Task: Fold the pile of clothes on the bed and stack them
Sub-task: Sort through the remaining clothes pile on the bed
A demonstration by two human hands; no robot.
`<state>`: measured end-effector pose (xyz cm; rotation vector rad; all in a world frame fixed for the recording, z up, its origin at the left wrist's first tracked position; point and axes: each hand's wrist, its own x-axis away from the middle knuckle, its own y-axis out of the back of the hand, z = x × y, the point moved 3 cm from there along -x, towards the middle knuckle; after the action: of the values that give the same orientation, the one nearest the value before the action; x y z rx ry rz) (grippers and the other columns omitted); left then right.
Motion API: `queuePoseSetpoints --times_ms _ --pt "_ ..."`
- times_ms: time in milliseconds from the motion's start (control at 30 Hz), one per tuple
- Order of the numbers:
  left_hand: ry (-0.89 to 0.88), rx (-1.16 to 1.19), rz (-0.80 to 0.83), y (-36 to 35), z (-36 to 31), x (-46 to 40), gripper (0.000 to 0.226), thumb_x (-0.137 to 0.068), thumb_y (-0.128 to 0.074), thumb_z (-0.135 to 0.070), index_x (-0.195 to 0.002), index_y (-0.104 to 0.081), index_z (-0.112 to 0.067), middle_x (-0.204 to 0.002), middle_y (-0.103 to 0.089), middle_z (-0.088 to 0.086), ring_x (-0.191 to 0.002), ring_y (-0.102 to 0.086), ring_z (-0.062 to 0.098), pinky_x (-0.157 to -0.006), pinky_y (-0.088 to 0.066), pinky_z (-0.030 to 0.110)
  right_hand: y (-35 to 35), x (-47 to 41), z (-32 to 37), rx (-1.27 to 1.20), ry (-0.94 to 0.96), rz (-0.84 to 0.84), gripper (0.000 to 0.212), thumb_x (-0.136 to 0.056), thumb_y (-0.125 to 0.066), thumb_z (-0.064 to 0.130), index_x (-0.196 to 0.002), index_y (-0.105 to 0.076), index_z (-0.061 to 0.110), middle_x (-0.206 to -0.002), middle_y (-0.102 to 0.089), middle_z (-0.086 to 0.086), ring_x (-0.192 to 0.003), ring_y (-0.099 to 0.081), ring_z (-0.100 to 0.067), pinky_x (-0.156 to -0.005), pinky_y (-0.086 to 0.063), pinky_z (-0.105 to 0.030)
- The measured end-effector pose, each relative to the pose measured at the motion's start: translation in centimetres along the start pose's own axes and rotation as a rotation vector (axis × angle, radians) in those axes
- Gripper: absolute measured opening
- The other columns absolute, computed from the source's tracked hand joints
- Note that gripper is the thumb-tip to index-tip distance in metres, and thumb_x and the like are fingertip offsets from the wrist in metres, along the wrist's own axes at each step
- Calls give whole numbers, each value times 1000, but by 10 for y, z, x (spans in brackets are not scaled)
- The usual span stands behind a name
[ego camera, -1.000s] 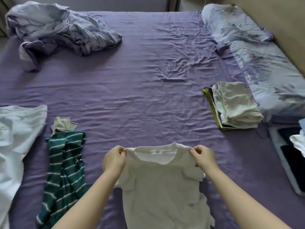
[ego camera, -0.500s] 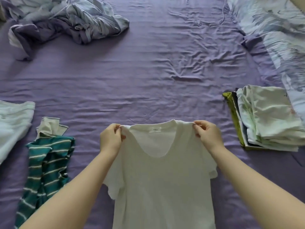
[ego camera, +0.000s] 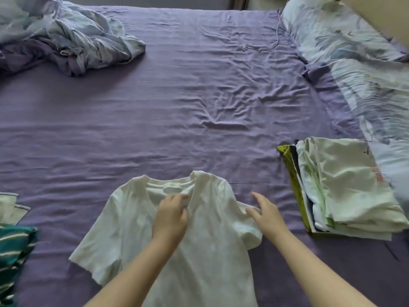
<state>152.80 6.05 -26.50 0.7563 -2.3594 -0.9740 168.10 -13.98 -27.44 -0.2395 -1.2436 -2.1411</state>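
Our left hand [ego camera: 171,218] lies over the chest of the white cotton T-shirt [ego camera: 205,247], fingers loosely bent near the neckline; whether the fingertips pinch any cloth there, we cannot tell through the blur. Our right hand [ego camera: 266,214] has its fingers spread and relaxed over the shirt's right sleeve, gripping nothing. The T-shirt lies flat at the lower centre of the frame on the wrinkled purple bedsheet [ego camera: 177,107], collar away from us. At the right sits the stack of folded pale clothes [ego camera: 345,187], beside a long floral-print pillow [ego camera: 354,63]. A green-and-white striped garment [ego camera: 13,247] shows at the lower left edge, and a crumpled blue-and-purple duvet [ego camera: 66,41] fills the upper left.
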Motion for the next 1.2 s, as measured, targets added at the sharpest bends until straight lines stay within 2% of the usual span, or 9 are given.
queuePoseSetpoints --times_ms 167,267,400,500,633,700,900,1067,1200 --pt "-200 -30 192 -59 -46 -8 29 -96 -49 -11 -120 -63 -18 -123 -58 -3 -116 -49 16 -89 -34 18 -15 5 -26 -35 -99 74 59 -87 -61 30 -142 -40 23 -118 -56 4 -114 -52 -17 -102 -36 -39" --pt "-277 -145 248 -74 -70 -28 36 -97 -44 -11 -130 -56 -22 -140 -48 -7 -124 -43 17 -95 -34 23 -11 3 -30 -146 -36 42 16 -84 -65 21 -95 -66 10 -81 -54 5 -86 -54 -19 -73 -37 -28" --pt "-300 -199 484 -81 -96 -59 65 -88 -48 -10 -146 -30 -32 -152 -32 -9 -129 -45 15 -91 -41 26 9 3 -41 -549 -62 4 23 -88 -61 15 -73 -45 10 -70 -43 1 -66 -39 -12 -57 -32 -26" --pt "-226 -269 688 -86 -115 -73 74 -82 -50 -21 -147 -21 -40 -130 -49 -6 -79 -66 11 -66 -52 25 16 -1 -44 -567 -49 31 22 -89 -61 20 -77 -43 15 -69 -47 5 -65 -42 -9 -59 -35 -26" --pt "-235 -563 836 -97 -129 -87 32 -85 -47 -26 -114 -60 -25 -92 -68 0 -46 -59 9 -48 -46 19 17 -6 -46 -483 -30 -21 18 -84 -68 19 -90 -52 23 -82 -58 12 -75 -53 -6 -64 -41 -17" --pt "-270 -601 765 -99 -130 -94 17 -87 -50 -22 -93 -65 -17 -72 -67 -1 -51 -58 11 -54 -44 21 18 -5 -51 -510 -59 -41 32 -82 -71 18 -106 -53 29 -99 -60 14 -89 -56 -8 -71 -44 -14" --pt "-178 -275 482 -105 -108 -79 22 -92 -58 -22 -114 -60 -18 -125 -42 3 -94 -60 23 -80 -49 32 -3 6 -50 -421 -156 -40 98 -77 -77 24 -151 -12 26 -135 -53 -6 -124 -50 -21 -94 -41 -28" --pt "-215 -75 19 -94 -102 -29 32 -84 -60 -8 -115 -59 -14 -118 -50 5 -83 -59 25 -63 -46 35 -14 10 -45 -398 -96 -141 84 -85 -62 17 -150 -12 37 -128 -53 5 -104 -51 -13 -71 -40 -9" --pt "-71 113 209 -112 -73 11 30 -92 -52 -7 -118 -60 -20 -116 -53 -1 -83 -57 12 -75 -47 25 -17 13 -50 -341 -50 -211 72 -89 -60 14 -148 -23 34 -139 -49 4 -123 -48 -18 -82 -36 -17"
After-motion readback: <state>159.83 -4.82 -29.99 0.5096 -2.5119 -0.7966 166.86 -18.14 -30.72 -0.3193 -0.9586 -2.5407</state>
